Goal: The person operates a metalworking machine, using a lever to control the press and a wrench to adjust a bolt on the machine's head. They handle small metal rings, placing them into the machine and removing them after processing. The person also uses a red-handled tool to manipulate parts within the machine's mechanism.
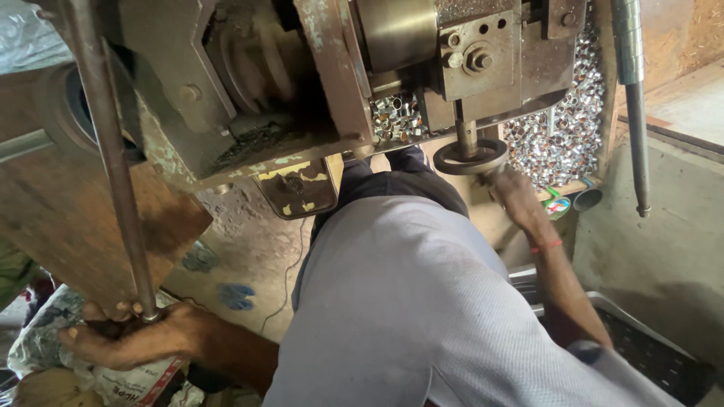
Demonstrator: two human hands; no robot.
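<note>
My left hand (121, 338) is at the lower left, its fingers wrapped around the bottom end of a long rusty lever rod (109, 158) that runs up the left side of an old metal press machine (302, 83). My right hand (515, 194) reaches out to the round metal ring (471, 157) under the press's vertical ram (466, 134). Its bunched fingers touch the ring's right edge, and what they pinch is hidden. A red thread band (544, 246) circles that wrist. My grey-shirted torso (407, 301) fills the middle.
A heap of several small shiny metal rings (562, 128) lies in a tray behind the ram, with more (396, 117) inside the machine. A steel rod (632, 105) hangs at the right. A black perforated crate (648, 354), printed sacks (113, 380) and a concrete floor (249, 241) surround me.
</note>
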